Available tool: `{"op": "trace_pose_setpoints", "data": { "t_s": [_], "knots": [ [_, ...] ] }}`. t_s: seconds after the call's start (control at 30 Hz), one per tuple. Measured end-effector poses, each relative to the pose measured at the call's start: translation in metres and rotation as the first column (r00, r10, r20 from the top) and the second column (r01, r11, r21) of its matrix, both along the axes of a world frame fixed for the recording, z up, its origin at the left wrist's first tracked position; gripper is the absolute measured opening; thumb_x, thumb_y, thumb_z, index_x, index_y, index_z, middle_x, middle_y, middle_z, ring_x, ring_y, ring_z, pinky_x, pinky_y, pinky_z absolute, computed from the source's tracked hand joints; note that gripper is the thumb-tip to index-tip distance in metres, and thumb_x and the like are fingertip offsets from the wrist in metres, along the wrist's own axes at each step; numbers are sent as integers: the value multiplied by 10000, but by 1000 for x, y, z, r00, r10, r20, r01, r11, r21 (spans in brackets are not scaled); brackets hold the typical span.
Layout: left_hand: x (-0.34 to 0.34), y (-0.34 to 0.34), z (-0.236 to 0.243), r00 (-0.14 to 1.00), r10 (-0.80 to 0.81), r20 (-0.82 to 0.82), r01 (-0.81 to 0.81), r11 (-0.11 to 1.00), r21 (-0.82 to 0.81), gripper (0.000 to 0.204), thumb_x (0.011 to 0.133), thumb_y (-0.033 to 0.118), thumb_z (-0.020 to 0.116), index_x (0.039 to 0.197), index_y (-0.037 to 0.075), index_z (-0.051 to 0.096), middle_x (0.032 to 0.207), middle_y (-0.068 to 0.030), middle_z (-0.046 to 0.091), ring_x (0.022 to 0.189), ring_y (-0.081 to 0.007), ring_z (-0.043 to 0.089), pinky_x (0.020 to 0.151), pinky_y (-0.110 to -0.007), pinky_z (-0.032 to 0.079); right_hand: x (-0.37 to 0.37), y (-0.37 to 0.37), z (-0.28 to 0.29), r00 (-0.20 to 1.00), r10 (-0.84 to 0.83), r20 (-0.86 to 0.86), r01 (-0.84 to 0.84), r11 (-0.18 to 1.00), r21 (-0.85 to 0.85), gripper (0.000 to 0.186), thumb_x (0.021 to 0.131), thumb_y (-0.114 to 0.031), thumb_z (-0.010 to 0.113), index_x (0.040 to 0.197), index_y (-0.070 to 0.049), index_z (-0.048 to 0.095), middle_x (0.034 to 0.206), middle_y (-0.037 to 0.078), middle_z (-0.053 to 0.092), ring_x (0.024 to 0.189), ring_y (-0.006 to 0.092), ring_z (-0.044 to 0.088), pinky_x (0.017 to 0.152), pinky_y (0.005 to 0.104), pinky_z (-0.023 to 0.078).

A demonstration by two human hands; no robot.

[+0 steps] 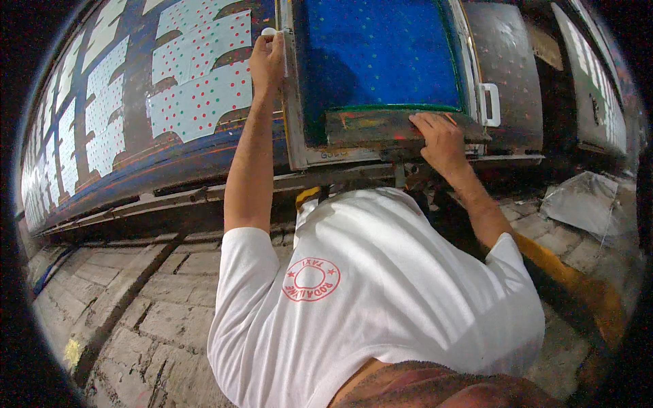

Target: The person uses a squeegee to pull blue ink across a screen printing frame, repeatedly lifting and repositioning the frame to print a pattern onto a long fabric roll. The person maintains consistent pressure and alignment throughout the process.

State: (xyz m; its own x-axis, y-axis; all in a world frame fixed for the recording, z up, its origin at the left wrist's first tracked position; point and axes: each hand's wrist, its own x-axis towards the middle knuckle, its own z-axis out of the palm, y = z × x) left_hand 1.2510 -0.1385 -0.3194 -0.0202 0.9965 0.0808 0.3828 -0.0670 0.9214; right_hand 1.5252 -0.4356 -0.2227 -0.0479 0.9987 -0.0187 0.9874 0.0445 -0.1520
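A screen printing frame (295,109) with blue mesh (388,54) lies in front of me on the long table. My left hand (266,64) is closed round the white handle (270,31) on the frame's left side. Across the near end of the mesh lies a wide, stained squeegee (374,127). My right hand (441,139) grips its right part, with the fingers over the top edge. A line of green ink (401,107) runs along the squeegee's far side. The frame's right side carries a second white handle (490,105), which neither hand touches.
Pale cut pieces (201,98) with red and green dots lie in rows on the dark table to the left. A grey panel (507,75) adjoins the frame on the right. Clear plastic sheeting (581,197) rests on the brick floor (136,306) at right.
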Motion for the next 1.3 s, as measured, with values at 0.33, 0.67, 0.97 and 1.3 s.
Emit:
{"op": "trace_pose_setpoints", "data": {
  "t_s": [0.33,0.67,0.97,1.3],
  "knots": [
    [2,-1,8,998,-5,55,6,1000,-21,426,1008,406,587,1100,-2,672,960,-194,727,900,-290,703,807,-392,516,16,111,-30,995,-83,53,72,981,182,522,700,38,737,1194,-123,690,1159,63,707,1090,278,675,1007,445,504],
    [4,-2,12,999,-8,-35,6,999,-54,298,972,277,692,1017,-15,649,938,-142,728,851,-167,668,749,-331,521,106,373,-41,990,-64,128,31,968,248,245,820,-128,675,1059,-138,729,1024,143,735,966,359,718,839,500,588],
    [0,-5,13,997,-43,66,53,985,-163,243,957,239,716,1039,31,621,968,-68,700,904,-129,637,811,-300,498,156,493,-11,983,44,178,-53,997,48,346,821,-150,616,1127,-33,727,1168,206,703,1092,403,670,921,519,557],
    [-4,-5,13,997,-63,-35,59,992,-113,308,928,278,734,1093,41,627,950,-30,680,856,-108,592,760,-280,482,182,551,-14,961,159,227,-168,986,21,279,730,-157,648,904,34,754,916,270,714,888,413,705,776,503,567]
  ]
}}
